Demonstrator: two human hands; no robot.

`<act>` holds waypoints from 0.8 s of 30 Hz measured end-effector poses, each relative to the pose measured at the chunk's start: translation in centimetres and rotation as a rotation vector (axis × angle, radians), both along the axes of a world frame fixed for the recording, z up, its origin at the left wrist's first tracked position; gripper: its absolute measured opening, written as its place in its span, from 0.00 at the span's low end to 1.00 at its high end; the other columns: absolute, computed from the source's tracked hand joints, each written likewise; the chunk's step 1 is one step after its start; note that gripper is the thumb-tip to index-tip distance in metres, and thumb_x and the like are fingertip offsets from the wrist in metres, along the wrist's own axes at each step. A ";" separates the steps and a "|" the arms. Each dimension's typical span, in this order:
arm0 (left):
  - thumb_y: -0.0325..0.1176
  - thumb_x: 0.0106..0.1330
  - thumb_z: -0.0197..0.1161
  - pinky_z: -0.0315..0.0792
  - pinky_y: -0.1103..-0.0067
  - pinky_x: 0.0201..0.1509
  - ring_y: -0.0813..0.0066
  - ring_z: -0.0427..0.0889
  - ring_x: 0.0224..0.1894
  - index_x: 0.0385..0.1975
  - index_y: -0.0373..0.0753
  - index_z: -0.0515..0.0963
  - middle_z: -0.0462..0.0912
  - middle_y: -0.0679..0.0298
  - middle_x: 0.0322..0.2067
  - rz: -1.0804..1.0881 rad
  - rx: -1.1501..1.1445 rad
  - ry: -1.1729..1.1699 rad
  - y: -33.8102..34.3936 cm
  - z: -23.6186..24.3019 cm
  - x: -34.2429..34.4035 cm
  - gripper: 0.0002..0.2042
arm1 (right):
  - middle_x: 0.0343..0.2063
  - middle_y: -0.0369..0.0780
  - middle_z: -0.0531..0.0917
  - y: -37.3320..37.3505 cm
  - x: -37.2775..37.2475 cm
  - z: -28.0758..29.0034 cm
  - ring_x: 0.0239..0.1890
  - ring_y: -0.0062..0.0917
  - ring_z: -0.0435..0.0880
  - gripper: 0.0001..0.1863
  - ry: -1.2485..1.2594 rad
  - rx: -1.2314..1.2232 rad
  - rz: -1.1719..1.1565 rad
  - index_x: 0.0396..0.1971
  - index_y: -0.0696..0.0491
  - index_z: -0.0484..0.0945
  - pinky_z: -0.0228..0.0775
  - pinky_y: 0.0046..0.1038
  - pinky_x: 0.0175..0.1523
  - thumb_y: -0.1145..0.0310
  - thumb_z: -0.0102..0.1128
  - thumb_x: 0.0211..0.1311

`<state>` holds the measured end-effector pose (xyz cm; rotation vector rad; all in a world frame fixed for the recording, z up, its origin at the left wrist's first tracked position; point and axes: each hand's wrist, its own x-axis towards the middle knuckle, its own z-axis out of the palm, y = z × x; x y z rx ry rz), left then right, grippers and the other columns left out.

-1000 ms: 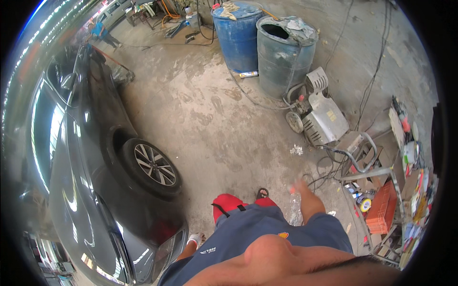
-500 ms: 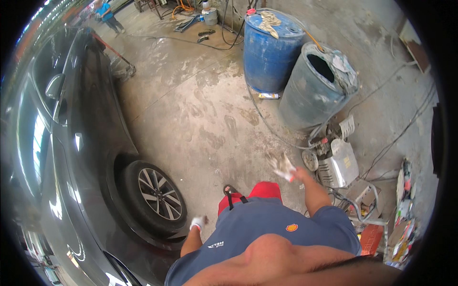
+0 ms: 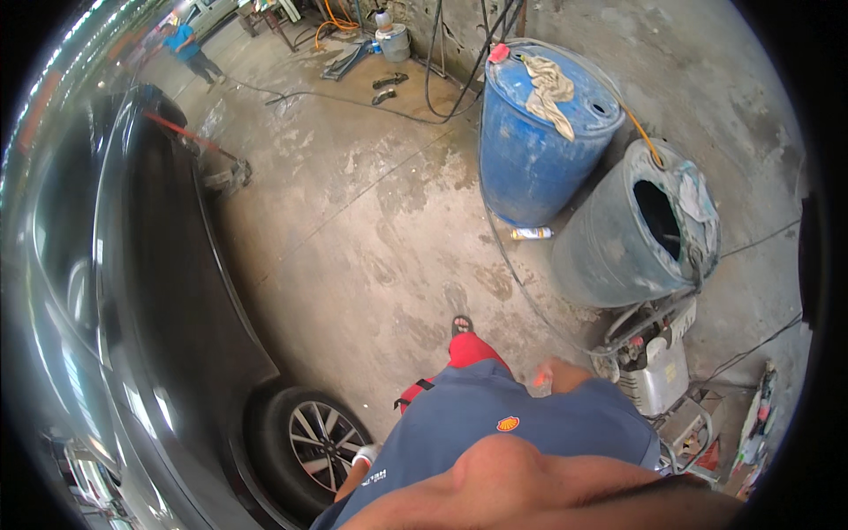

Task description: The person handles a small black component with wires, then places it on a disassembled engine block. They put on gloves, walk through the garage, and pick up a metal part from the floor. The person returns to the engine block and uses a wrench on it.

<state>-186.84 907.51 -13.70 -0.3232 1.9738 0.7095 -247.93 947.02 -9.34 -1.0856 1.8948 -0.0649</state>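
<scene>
My left hand (image 3: 365, 456), in a white glove, hangs low beside my shirt, near the front wheel (image 3: 316, 442) of a dark car (image 3: 155, 291); its fingers are mostly hidden. My right hand (image 3: 544, 378) is at my right side, blurred, with red showing at the wrist; I cannot see whether it holds anything. To its right stands a metal wheeled machine (image 3: 649, 375) with hoses, just below a grey-green plastic drum (image 3: 596, 252) with a cut opening. One sandaled foot (image 3: 461, 325) is forward on the concrete floor (image 3: 371, 265).
A blue drum (image 3: 539, 168) with a rag (image 3: 548, 97) stands behind the grey-green one. A hose crosses the floor. A red-handled jack (image 3: 225, 175) lies by the car. A person in blue (image 3: 185, 49) stands farther back, near a bucket (image 3: 394, 44). Clutter (image 3: 755, 415) lines the right side.
I have moved forward: the drums, machine and wheel now sit lower in view. My right hand swung forward with gloved fingers showing, then dropped back blurred toward my side.
</scene>
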 end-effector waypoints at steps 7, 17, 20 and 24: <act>0.46 0.70 0.57 0.80 0.62 0.54 0.52 0.87 0.51 0.55 0.36 0.79 0.85 0.43 0.49 1.175 0.088 0.070 -10.3 2.7 -14.6 0.22 | 0.41 0.49 0.88 -42.5 -24.9 8.1 0.45 0.39 0.87 0.22 -0.050 -0.451 -0.716 0.45 0.56 0.84 0.77 0.36 0.50 0.53 0.68 0.62; 0.43 0.73 0.54 0.79 0.65 0.49 0.58 0.87 0.44 0.54 0.33 0.79 0.88 0.54 0.43 1.538 0.420 -0.340 -38.3 -6.0 -35.0 0.20 | 0.36 0.45 0.89 -51.1 -35.6 7.2 0.38 0.34 0.87 0.24 0.041 -0.125 -0.776 0.48 0.57 0.85 0.76 0.35 0.47 0.52 0.68 0.63; 0.42 0.74 0.54 0.81 0.67 0.43 0.58 0.88 0.37 0.47 0.32 0.79 0.88 0.52 0.38 1.643 0.339 -0.141 -49.0 -7.0 -39.9 0.18 | 0.34 0.43 0.89 -45.6 -34.4 4.2 0.33 0.29 0.86 0.23 0.087 0.333 -0.805 0.48 0.52 0.86 0.78 0.37 0.40 0.49 0.67 0.63; 0.47 0.74 0.56 0.76 0.71 0.36 0.64 0.88 0.32 0.44 0.36 0.82 0.90 0.54 0.34 1.694 0.220 0.254 -62.8 4.8 -52.9 0.18 | 0.28 0.41 0.87 -36.8 -32.1 -2.1 0.25 0.24 0.83 0.18 -0.321 0.619 -1.243 0.42 0.52 0.86 0.74 0.38 0.28 0.52 0.65 0.67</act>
